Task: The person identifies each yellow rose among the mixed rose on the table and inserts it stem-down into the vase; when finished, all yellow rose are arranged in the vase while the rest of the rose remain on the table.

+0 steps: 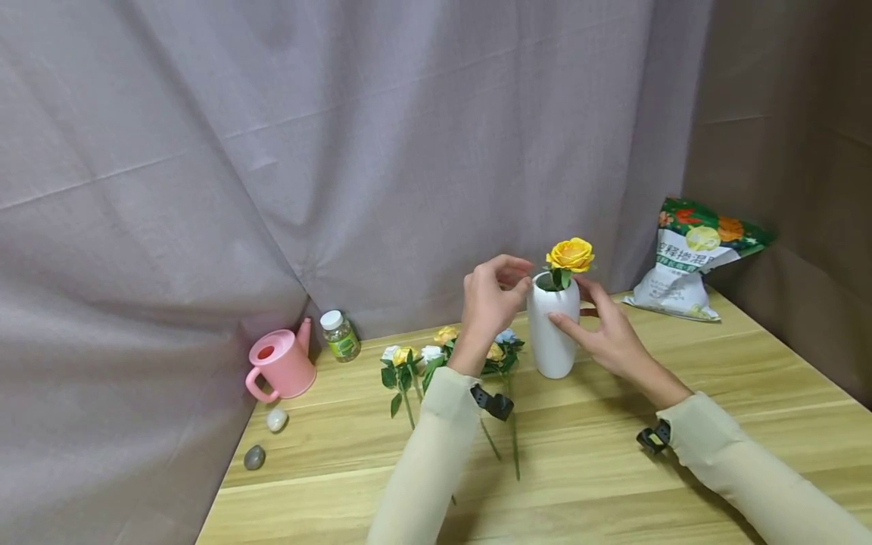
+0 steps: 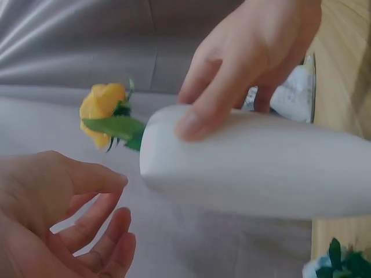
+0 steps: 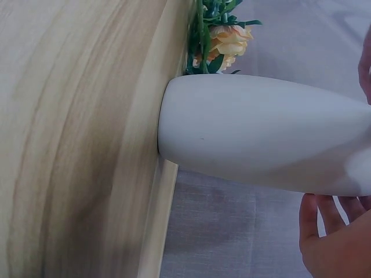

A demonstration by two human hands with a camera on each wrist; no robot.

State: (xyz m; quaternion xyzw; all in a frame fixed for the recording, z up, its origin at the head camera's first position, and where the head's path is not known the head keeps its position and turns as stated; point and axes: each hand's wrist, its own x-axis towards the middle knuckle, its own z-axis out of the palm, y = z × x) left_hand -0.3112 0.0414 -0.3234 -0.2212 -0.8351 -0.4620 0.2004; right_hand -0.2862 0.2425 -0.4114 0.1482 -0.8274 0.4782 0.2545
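Note:
A white vase [image 1: 553, 337] stands upright on the table, with a single yellow rose [image 1: 571, 255] leaning out of its mouth toward the right. My right hand [image 1: 608, 333] grips the upper part of the vase, thumb on the near side and fingers round the back. Left of the rim, my left hand [image 1: 492, 299] is raised with loosely bent fingers and nothing between them. In the left wrist view a gap shows between the left thumb and the fingers [image 2: 110, 231], close by the vase's rim. The rose's stem is hidden inside the vase.
Several artificial flowers [image 1: 431, 354] in yellow, white and blue lie on the wooden table [image 1: 593, 469], partly behind my left forearm. A pink watering can [image 1: 289, 371], a small white-capped jar [image 1: 342, 341] and two stones [image 1: 255, 457] are at the left. A fertilizer bag [image 1: 681, 265] stands back right.

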